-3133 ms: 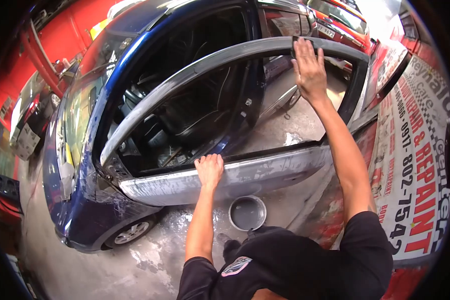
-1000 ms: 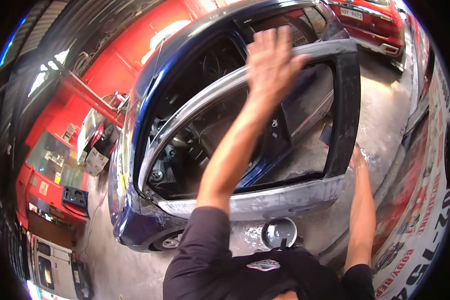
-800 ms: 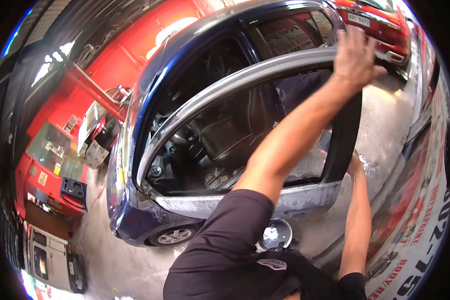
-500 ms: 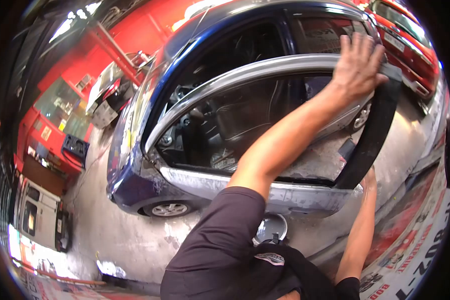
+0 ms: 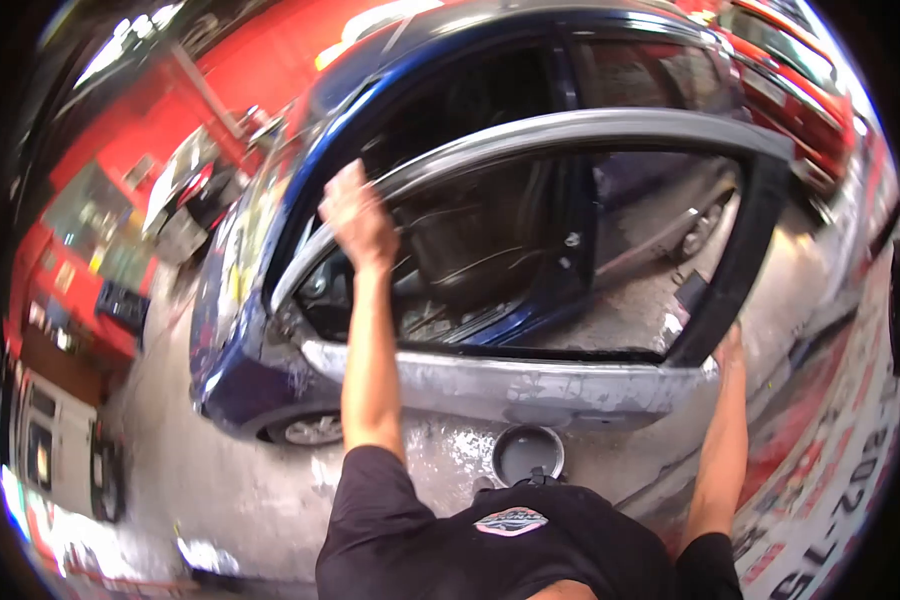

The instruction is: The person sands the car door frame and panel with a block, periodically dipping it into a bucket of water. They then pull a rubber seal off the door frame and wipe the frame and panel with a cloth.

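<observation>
A grey, partly sanded-looking front door (image 5: 570,385) stands swung out from a dark blue car (image 5: 335,100), its window opening without visible glass. My left hand (image 5: 360,220) is up at the sloping front part of the window frame (image 5: 450,160). Motion smears its fingers, and whether anything is under them I cannot make out. Low on the right, my right hand (image 5: 731,348) grips the door's rear edge just below the black pillar (image 5: 735,270); its fingertips are hidden behind the door. A small dark grey block (image 5: 690,291) shows through the window opening near that hand.
On the floor below the door stands a round bucket (image 5: 528,455). A red vehicle (image 5: 780,80) is at the upper right, a white van (image 5: 55,440) at the lower left. A lettered banner (image 5: 820,510) runs along the right side.
My left hand has swept from the frame's rear top corner leftward and down to its front slope. My right hand stays at the rear edge. The view has shifted slightly.
</observation>
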Motion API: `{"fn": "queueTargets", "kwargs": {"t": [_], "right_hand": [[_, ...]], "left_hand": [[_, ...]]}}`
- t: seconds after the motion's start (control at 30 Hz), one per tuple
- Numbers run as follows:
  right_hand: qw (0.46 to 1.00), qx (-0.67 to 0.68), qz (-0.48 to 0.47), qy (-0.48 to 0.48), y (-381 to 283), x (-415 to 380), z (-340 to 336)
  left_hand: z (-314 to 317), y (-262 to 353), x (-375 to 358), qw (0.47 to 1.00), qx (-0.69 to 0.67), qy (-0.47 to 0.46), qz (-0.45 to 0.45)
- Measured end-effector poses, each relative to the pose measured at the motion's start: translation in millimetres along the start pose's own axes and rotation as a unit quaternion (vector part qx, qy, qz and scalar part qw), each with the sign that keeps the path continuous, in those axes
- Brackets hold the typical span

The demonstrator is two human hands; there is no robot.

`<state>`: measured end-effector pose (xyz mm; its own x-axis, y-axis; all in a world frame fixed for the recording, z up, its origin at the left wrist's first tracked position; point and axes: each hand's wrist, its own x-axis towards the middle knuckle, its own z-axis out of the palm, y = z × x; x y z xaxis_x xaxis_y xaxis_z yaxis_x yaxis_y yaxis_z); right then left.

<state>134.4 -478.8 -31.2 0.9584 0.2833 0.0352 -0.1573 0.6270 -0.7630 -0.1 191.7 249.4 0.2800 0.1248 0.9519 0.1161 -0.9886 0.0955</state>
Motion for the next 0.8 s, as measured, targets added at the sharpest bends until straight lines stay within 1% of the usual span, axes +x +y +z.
{"fn": "queueTargets", "kwargs": {"t": [0.03, 0.07, 0.1, 0.13, 0.17, 0.2, 0.23, 0.27, 0.33, 0.37, 0.43, 0.47, 0.5, 0.53, 0.6, 0.63, 0.67, 0.73, 0.8], "right_hand": [[0.999, -0.008, -0.006, 0.031, 1.1, 3.6, -14.3], [0.998, -0.035, -0.022, 0.057, 13.3, 12.4, -42.4], [0.995, -0.034, -0.017, 0.092, 7.7, 5.8, -17.6], [0.996, -0.036, -0.019, 0.082, 2.9, 3.4, 0.1], [0.993, -0.012, -0.018, 0.12, 1.3, 3.1, 14.5], [0.992, -0.028, -0.019, 0.123, -4.5, -4.5, 33.3], [0.99, -0.049, -0.028, 0.127, -6.1, -9.2, 40.7], [0.988, -0.071, -0.036, 0.129, -8.3, -12.2, 45.0], [0.988, -0.064, -0.049, 0.134, -10.5, -17.4, 52.3], [0.989, -0.062, -0.05, 0.128, -10.5, -17.6, 55.6], [0.991, -0.031, -0.049, 0.12, -10.1, -17.6, 62.2], [0.994, -0.006, -0.04, 0.106, -11.9, -17.5, 61.4], [0.996, 0.037, -0.021, 0.082, -11.7, -14.2, 55.5], [0.995, 0.042, -0.028, 0.083, -12.5, -15.4, 52.8], [0.992, -0.064, -0.069, 0.08, -9.3, -18.4, 61.1], [0.991, -0.074, -0.064, 0.091, -20.9, -33.4, 82.5], [0.991, -0.07, -0.067, 0.093, -18.8, -27.0, 71.3], [0.996, -0.041, -0.084, -0.002, -13.8, -20.2, 62.3], [0.995, -0.073, -0.066, 0.0, -9.8, -21.4, 55.7]], "left_hand": [[3.1, -20.5, -10.3, 1.0, 0.026, 0.01, -0.006], [15.2, -45.7, -24.3, 0.998, 0.014, 0.055, -0.01], [17.8, -52.7, -29.2, 0.997, 0.002, 0.04, -0.067], [17.2, -46.1, -31.4, 0.99, 0.05, -0.027, -0.128], [28.1, -31.3, -33.2, 0.988, 0.041, -0.019, -0.147], [32.2, -7.3, -21.5, 0.993, 0.004, -0.038, -0.114], [37.6, 24.2, -8.8, 0.998, 0.015, -0.038, -0.05], [41.1, 62.9, 6.2, 0.999, 0.029, -0.035, 0.012], [32.1, 154.2, 42.1, 0.993, 0.036, -0.071, 0.092], [33.9, 192.6, 55.6, 0.989, 0.01, -0.085, 0.124], [47.2, 269.5, 72.3, 0.976, -0.057, -0.065, 0.201], [42.9, 311.6, 82.4, 0.963, -0.083, -0.086, 0.24], [53.0, 348.4, 86.1, 0.949, -0.121, -0.083, 0.278], [63.6, 386.6, 87.3, 0.94, -0.134, -0.066, 0.307], [79.0, 457.9, 88.1, 0.924, -0.178, -0.07, 0.33], [88.1, 490.7, 86.0, 0.914, -0.207, -0.054, 0.345], [93.0, 521.9, 82.1, 0.903, -0.231, -0.054, 0.359], [95.8, 565.3, 69.4, 0.895, -0.239, -0.02, 0.376], [92.9, 584.7, 52.3, 0.857, -0.252, -0.036, 0.448]]}}
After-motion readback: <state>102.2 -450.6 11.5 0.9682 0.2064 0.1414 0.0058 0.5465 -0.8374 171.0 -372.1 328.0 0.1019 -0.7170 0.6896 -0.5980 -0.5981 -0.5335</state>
